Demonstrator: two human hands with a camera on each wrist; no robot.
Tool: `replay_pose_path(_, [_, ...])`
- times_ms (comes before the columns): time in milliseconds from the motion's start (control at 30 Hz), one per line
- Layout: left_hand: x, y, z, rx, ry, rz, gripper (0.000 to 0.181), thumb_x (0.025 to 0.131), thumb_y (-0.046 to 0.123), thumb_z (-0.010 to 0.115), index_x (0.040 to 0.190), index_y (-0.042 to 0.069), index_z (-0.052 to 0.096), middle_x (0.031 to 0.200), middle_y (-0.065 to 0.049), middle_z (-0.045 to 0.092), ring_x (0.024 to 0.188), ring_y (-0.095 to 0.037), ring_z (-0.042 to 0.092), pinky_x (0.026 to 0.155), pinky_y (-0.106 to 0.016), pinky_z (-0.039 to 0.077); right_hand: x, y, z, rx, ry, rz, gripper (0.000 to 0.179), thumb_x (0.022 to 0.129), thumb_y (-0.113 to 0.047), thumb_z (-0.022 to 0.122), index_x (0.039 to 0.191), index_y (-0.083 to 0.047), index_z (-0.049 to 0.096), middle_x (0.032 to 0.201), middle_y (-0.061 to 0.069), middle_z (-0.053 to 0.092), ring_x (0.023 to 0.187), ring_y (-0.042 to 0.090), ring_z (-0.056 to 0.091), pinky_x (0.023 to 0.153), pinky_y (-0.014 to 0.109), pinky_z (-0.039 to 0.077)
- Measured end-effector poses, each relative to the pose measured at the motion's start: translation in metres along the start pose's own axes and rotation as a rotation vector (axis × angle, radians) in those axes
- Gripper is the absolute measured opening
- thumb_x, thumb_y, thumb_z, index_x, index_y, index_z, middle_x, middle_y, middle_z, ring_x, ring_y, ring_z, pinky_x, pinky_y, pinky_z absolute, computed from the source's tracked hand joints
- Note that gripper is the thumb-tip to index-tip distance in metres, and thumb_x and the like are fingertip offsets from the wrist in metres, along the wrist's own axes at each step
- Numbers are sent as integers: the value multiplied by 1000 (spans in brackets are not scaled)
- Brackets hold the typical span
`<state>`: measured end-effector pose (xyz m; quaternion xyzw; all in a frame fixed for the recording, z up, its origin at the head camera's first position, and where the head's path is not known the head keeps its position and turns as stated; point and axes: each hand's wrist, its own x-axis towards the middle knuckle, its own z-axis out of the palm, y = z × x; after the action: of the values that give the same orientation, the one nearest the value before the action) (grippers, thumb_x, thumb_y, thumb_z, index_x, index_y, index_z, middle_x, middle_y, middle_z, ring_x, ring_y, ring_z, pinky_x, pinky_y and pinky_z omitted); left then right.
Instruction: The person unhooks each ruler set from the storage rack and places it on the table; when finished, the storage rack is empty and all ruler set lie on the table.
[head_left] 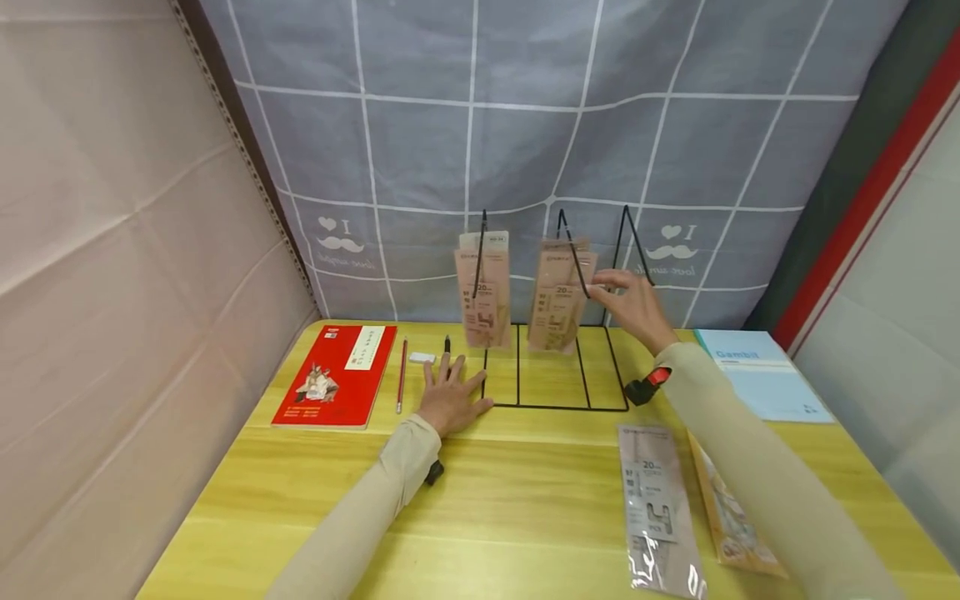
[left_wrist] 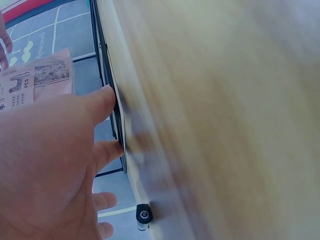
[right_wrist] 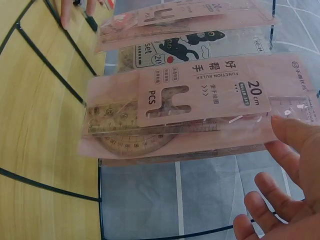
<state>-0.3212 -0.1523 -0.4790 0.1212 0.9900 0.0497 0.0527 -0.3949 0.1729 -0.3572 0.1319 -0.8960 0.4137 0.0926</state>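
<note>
A black wire rack with upright pointed hooks stands at the back of the table. Pink ruler-set packets hang on its left hook, and another pink ruler-set packet hangs at the middle hook with others behind it. My right hand pinches that middle packet's upper side edge between thumb and index finger, the thumb lying over its front. The other right fingers are loosely bent. My left hand lies spread at the rack's left front, its thumb and a finger touching the black wire.
A further ruler-set packet lies at the front right, beside an orange-edged packet partly under my right sleeve. On the left are a red notebook, a pencil, an eraser and a pen. A light-blue book lies right.
</note>
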Motion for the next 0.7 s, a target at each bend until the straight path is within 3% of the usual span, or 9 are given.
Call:
replay_pose_path(367, [2,1,2,-1,1,-3,62,105,61,44,161,33,40,173,-15,20,162,-44,7,126,-71,1,2,-5,0,-47,32,-37,42,104,-34,63,127,0,72,150,19,57,142,41,48,114,62,41])
replay_pose_path(700, [1,0,2,-2,0,-9,63,105,62,44,160,33,40,173,-15,20,161,-44,7,125,-72,1,-14,-13,3,-77,69,-57,39,103,-29,66,122,4,74,146,21,60,136,43,52,113,61,42])
